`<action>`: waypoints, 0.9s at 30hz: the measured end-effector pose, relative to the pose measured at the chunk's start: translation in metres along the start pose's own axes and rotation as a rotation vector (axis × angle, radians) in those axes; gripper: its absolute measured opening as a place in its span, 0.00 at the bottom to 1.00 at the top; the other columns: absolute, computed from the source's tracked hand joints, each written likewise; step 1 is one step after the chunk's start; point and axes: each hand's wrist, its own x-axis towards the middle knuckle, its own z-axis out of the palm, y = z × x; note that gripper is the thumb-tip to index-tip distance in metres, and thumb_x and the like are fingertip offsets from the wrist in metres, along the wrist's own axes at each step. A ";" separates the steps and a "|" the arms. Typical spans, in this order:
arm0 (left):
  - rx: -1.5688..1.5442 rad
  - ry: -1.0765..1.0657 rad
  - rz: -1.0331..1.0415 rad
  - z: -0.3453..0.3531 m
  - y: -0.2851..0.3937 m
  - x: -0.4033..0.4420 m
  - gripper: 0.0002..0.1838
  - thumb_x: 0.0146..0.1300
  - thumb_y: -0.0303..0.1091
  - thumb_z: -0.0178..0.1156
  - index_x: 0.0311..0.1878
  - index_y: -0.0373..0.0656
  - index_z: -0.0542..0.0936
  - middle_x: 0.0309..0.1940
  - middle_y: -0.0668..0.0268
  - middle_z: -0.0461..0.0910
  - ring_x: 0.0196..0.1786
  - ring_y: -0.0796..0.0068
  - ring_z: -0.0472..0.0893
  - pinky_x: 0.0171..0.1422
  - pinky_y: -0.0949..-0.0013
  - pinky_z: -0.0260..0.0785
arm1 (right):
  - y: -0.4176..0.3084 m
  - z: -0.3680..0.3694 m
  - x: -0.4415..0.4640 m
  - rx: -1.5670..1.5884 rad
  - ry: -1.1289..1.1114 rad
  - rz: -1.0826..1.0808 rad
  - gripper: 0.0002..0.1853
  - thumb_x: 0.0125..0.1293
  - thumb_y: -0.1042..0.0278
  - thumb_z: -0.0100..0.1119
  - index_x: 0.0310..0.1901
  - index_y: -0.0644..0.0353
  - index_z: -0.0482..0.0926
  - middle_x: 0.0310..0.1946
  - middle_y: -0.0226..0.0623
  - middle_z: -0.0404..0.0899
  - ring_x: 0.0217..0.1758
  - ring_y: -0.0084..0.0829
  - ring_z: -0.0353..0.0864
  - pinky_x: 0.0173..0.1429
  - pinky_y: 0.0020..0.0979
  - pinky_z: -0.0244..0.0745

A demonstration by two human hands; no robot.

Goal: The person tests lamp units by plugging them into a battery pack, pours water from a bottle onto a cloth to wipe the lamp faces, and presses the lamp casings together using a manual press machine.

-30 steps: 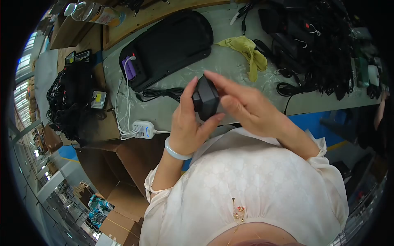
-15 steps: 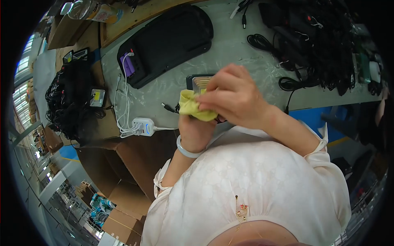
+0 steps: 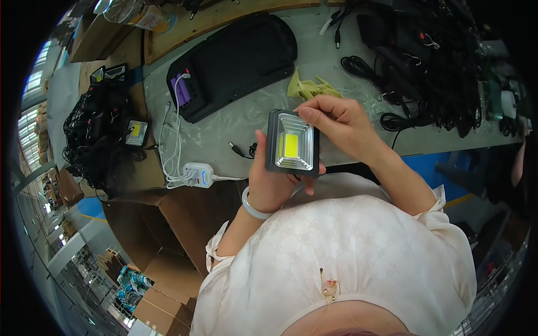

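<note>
I see the left hand (image 3: 273, 182) grasping the lamp (image 3: 291, 147) from below and its left side. The right thumb is at the lamp's upper right corner; whether the right hand (image 3: 343, 122) pinches there, I cannot tell. If the left fingers loosen, the lamp could slip; a pressing thumb could smudge its front. Just left of the grip, a black cable (image 3: 239, 151) might snag. Beyond lies the yellow cloth (image 3: 308, 89).

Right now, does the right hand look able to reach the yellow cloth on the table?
Probably yes: the right hand is at the upper corner of the LED floodlight, the yellow cloth lies just beyond, and nothing visible blocks the way.
</note>
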 end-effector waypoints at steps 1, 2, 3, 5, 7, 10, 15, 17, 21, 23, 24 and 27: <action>0.006 -0.037 0.012 0.002 0.001 -0.001 0.44 0.74 0.73 0.35 0.68 0.40 0.71 0.52 0.52 0.82 0.49 0.57 0.87 0.37 0.63 0.83 | -0.001 0.003 -0.002 -0.013 0.010 -0.014 0.12 0.73 0.62 0.65 0.41 0.64 0.86 0.26 0.31 0.84 0.23 0.17 0.77 0.29 0.25 0.71; 0.115 0.017 0.058 0.006 0.002 -0.003 0.40 0.75 0.68 0.40 0.68 0.39 0.70 0.52 0.53 0.82 0.48 0.58 0.87 0.38 0.64 0.84 | -0.001 0.005 -0.003 -0.085 0.059 -0.052 0.11 0.73 0.63 0.64 0.42 0.64 0.86 0.27 0.32 0.84 0.25 0.18 0.78 0.30 0.25 0.71; 0.224 0.065 0.106 0.011 0.003 -0.005 0.36 0.77 0.63 0.44 0.68 0.38 0.69 0.52 0.54 0.82 0.48 0.60 0.87 0.39 0.64 0.84 | -0.003 0.007 -0.003 -0.161 0.107 -0.094 0.11 0.73 0.64 0.64 0.42 0.64 0.87 0.28 0.33 0.84 0.26 0.19 0.79 0.30 0.25 0.72; 0.490 0.218 0.189 0.017 0.003 -0.010 0.29 0.78 0.51 0.52 0.69 0.37 0.68 0.52 0.56 0.82 0.48 0.63 0.86 0.40 0.65 0.85 | -0.003 0.009 -0.003 -0.296 0.182 -0.241 0.09 0.72 0.66 0.64 0.43 0.63 0.87 0.29 0.34 0.85 0.29 0.21 0.81 0.32 0.26 0.73; 0.801 0.399 0.253 0.020 0.007 -0.010 0.25 0.77 0.37 0.57 0.70 0.35 0.67 0.52 0.58 0.81 0.48 0.68 0.85 0.40 0.67 0.84 | -0.001 0.007 -0.003 -0.433 0.250 -0.454 0.08 0.72 0.68 0.64 0.44 0.62 0.87 0.31 0.34 0.86 0.32 0.22 0.83 0.35 0.26 0.75; 0.903 0.617 0.575 -0.001 0.028 -0.033 0.26 0.76 0.30 0.56 0.72 0.32 0.65 0.48 0.60 0.81 0.36 0.77 0.82 0.32 0.73 0.77 | -0.009 0.000 -0.011 0.168 0.020 -0.150 0.12 0.67 0.79 0.63 0.51 0.59 0.86 0.43 0.37 0.88 0.38 0.34 0.85 0.44 0.30 0.81; 2.056 1.266 1.056 -0.005 0.256 -0.114 0.33 0.77 0.49 0.56 0.74 0.34 0.65 0.48 0.53 0.82 0.37 0.66 0.79 0.37 0.68 0.70 | -0.040 -0.063 -0.010 -0.734 0.267 -0.676 0.15 0.60 0.81 0.66 0.48 0.56 0.86 0.45 0.34 0.88 0.42 0.37 0.86 0.48 0.33 0.83; 2.742 1.421 1.116 0.005 0.331 -0.122 0.32 0.77 0.50 0.54 0.76 0.42 0.65 0.61 0.47 0.79 0.59 0.46 0.81 0.60 0.52 0.75 | -0.053 -0.119 0.012 -1.091 0.547 -0.888 0.13 0.58 0.78 0.69 0.46 0.55 0.87 0.45 0.33 0.88 0.43 0.37 0.86 0.49 0.37 0.82; 2.984 1.576 0.529 -0.114 0.514 -0.174 0.37 0.76 0.59 0.51 0.81 0.55 0.57 0.73 0.52 0.69 0.68 0.41 0.74 0.70 0.46 0.69 | -0.100 -0.174 0.062 -1.112 0.630 -0.399 0.26 0.69 0.40 0.63 0.56 0.53 0.84 0.39 0.36 0.86 0.51 0.33 0.85 0.49 0.34 0.79; 2.745 2.110 -0.248 -0.050 0.426 -0.129 0.43 0.69 0.77 0.41 0.80 0.64 0.61 0.74 0.55 0.69 0.70 0.43 0.74 0.72 0.41 0.65 | -0.118 -0.174 0.084 -1.422 0.549 -0.156 0.33 0.65 0.32 0.62 0.59 0.52 0.82 0.40 0.38 0.86 0.50 0.36 0.86 0.50 0.39 0.80; 2.885 2.086 -0.003 -0.057 0.424 -0.127 0.42 0.69 0.76 0.43 0.78 0.63 0.64 0.74 0.55 0.69 0.69 0.44 0.75 0.71 0.42 0.67 | -0.112 -0.176 0.089 -1.589 0.441 -0.182 0.35 0.63 0.30 0.63 0.60 0.51 0.81 0.41 0.38 0.87 0.49 0.38 0.87 0.52 0.40 0.80; 3.033 1.408 0.793 -0.046 0.359 -0.100 0.34 0.73 0.64 0.53 0.70 0.51 0.75 0.69 0.54 0.74 0.66 0.49 0.78 0.63 0.46 0.73 | -0.102 -0.173 0.090 -1.590 0.287 -0.185 0.34 0.61 0.35 0.67 0.61 0.50 0.79 0.46 0.39 0.87 0.50 0.42 0.87 0.55 0.41 0.79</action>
